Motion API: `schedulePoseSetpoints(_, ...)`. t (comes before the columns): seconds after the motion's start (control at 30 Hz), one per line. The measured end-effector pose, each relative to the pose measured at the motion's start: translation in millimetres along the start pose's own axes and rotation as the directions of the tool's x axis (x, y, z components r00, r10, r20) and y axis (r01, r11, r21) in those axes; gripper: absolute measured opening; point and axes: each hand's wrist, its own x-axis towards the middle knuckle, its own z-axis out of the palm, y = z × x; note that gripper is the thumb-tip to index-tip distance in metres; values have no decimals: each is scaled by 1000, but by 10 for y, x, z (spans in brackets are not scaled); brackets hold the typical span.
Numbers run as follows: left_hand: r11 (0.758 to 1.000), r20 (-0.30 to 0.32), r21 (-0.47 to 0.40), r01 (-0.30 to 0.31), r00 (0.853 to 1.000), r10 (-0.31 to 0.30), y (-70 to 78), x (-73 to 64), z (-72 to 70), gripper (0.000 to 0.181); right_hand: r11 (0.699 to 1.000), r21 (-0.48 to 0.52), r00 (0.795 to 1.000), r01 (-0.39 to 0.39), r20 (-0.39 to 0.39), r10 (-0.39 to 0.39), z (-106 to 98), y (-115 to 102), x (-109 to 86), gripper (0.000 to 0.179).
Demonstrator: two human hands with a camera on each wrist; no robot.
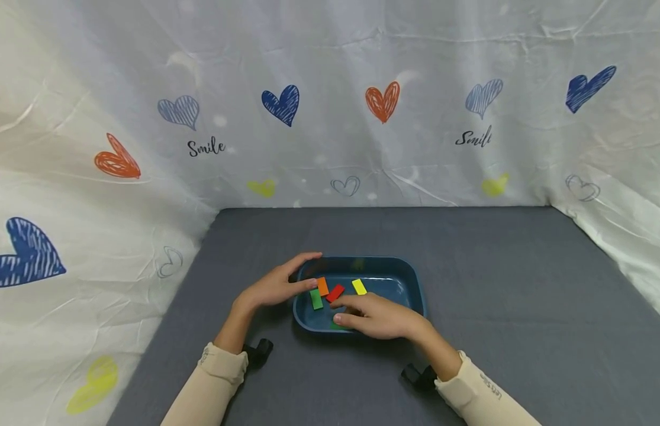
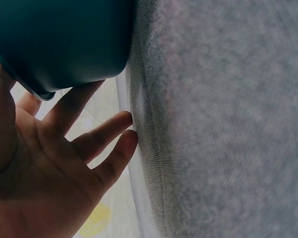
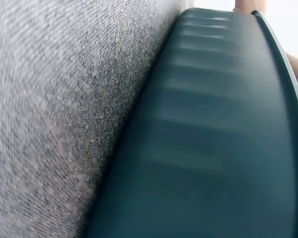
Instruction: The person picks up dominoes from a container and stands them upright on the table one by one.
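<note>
Reach into tray (image 1: 396, 281), seemingly for red block (image 1: 336, 291), with left fingers (image 1: 304, 258) loosely spread around its left end, right fingers (image 1: 347, 300) parted, apparently empty, next calling for a pinch.

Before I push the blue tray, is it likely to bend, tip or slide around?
The blue tray will probably keep its shape, since its walls look smooth and moulded. Tipping seems unlikely: it sits low and broad on the gray cloth. That cloth looks woven, so it may drag a little rather than glide.
</note>
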Motion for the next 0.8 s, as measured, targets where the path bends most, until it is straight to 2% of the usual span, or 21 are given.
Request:
schedulePoseSetpoints(0.1,1000,-1,-7,-3,1000,3,-5,7,-4,66,1000,-18,1000,-6,5,6,-3,4,-12,47)
schedulePoseSetpoints(0.37,1000,-11,4,12,1000,-12,-18,16,-21,65,996,19,995,88,53,-89,0,28,-7,41)
schedulePoseSetpoints(0.8,1000,-2,-3,6,1000,-6,-30,12,-7,66,996,84,999,17,50,-21,-16,18,-30,36)
